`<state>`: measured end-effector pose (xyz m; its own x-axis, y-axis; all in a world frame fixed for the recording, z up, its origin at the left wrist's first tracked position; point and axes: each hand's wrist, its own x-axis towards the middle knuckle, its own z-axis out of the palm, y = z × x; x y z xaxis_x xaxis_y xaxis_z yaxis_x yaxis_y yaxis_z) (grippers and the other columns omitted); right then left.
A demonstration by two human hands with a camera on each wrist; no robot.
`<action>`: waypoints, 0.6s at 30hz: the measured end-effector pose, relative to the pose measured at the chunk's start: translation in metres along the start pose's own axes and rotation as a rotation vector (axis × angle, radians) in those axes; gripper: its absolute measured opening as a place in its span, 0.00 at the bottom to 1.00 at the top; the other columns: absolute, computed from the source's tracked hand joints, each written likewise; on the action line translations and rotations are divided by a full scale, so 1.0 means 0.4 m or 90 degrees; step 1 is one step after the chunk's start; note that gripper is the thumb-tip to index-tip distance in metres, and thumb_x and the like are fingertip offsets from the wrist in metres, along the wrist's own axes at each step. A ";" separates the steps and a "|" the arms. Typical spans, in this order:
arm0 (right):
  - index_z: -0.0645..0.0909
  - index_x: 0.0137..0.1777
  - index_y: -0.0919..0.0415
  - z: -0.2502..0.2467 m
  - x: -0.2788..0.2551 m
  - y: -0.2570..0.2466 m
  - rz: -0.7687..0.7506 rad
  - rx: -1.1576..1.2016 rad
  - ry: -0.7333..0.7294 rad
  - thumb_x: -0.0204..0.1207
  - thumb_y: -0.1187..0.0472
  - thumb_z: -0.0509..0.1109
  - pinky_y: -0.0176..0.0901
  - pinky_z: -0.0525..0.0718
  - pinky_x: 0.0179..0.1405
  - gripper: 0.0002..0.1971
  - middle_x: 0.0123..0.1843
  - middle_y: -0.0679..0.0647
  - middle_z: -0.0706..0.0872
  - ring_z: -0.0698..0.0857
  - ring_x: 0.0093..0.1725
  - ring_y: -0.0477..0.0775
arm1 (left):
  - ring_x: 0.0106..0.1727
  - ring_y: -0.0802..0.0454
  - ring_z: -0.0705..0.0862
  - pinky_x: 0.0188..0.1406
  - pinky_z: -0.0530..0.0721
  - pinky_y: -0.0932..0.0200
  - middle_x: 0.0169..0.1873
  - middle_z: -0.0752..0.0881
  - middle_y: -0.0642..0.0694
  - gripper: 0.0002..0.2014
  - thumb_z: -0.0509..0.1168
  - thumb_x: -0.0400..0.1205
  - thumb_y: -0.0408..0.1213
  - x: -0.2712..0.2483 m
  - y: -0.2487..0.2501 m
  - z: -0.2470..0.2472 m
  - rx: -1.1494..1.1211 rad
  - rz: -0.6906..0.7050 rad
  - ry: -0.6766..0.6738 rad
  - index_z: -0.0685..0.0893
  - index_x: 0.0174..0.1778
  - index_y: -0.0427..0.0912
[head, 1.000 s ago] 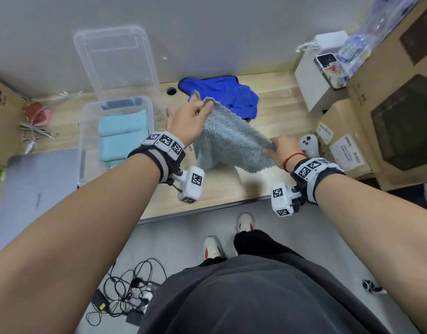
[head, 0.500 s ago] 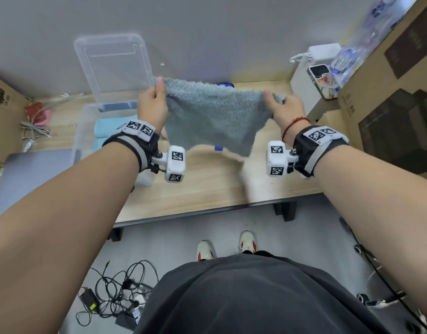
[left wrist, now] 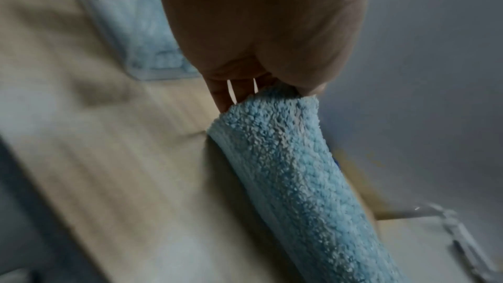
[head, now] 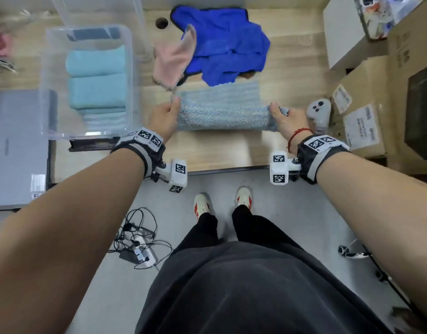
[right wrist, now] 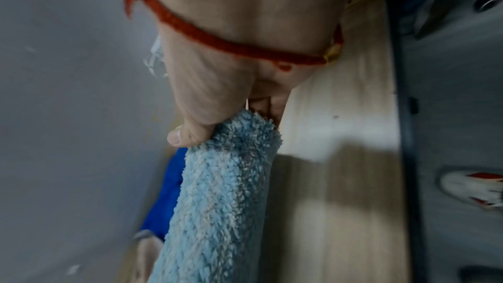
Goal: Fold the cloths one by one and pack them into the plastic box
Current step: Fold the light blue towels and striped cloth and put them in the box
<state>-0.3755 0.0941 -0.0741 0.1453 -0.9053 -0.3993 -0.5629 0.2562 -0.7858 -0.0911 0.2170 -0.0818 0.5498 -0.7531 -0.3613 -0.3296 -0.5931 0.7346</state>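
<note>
— Grey-blue cloth (head: 222, 112)?
— Mid-frame on the table (head: 207, 153), pinched at each end by left hand (head: 163, 119) and right hand (head: 288, 120); bare wood toward the near edge.
— Plastic box (head: 87, 80)?
— Upper left, holding folded cloths.

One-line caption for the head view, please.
Left hand and right hand pinch the ends of a grey-blue cloth, folding it on the desk.

Cluttered office corner: wooden desk (head: 219, 150), laptop (head: 17, 145), cardboard boxes (head: 366, 112)
</note>
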 end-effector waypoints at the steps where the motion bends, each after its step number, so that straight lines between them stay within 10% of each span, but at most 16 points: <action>1: 0.67 0.28 0.56 0.010 -0.003 0.042 0.018 -0.016 -0.016 0.82 0.47 0.66 0.29 0.66 0.23 0.23 0.27 0.53 0.67 0.66 0.25 0.40 | 0.31 0.50 0.66 0.33 0.61 0.56 0.26 0.67 0.44 0.26 0.50 0.86 0.59 -0.010 -0.035 0.019 0.026 -0.007 -0.029 0.66 0.27 0.45; 6: 0.65 0.28 0.55 0.046 -0.009 0.197 0.069 -0.078 -0.055 0.79 0.43 0.68 0.40 0.64 0.29 0.24 0.28 0.53 0.65 0.64 0.29 0.48 | 0.31 0.49 0.64 0.35 0.62 0.54 0.23 0.64 0.45 0.28 0.53 0.87 0.56 -0.055 -0.156 0.088 0.064 -0.065 -0.118 0.60 0.24 0.45; 18: 0.72 0.28 0.50 0.060 0.097 0.127 -0.016 -0.081 -0.060 0.82 0.55 0.67 0.27 0.69 0.27 0.19 0.27 0.45 0.73 0.70 0.27 0.39 | 0.27 0.49 0.66 0.28 0.62 0.55 0.26 0.69 0.43 0.27 0.51 0.87 0.56 0.022 -0.136 0.085 0.086 -0.073 -0.053 0.65 0.27 0.41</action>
<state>-0.3788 0.0803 -0.1408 0.2329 -0.8740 -0.4265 -0.6555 0.1829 -0.7327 -0.0945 0.2330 -0.1446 0.5267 -0.6960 -0.4880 -0.3719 -0.7049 0.6040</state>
